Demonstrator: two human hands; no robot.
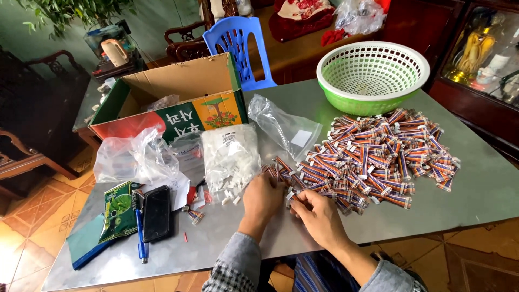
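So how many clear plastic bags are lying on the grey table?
3: a crumpled empty clear bag by the cardboard box, a bag of white plastic connectors, and a flat empty bag behind it. Others may be hidden.

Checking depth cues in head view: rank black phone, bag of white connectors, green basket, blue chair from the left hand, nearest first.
From the left hand:
1. Bag of white connectors, just above-left.
2. Black phone, left.
3. Green basket, upper right.
4. Blue chair, beyond the table.

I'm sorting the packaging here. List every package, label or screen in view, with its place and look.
Cardboard box: back left, open, brown with red, green and yellow printed side.
Clear bag: before the box, full of white parts, white label.
Empty clear bag: right of it, white label.
Green packet: front left, flat.
Phone: beside the packet, screen dark.
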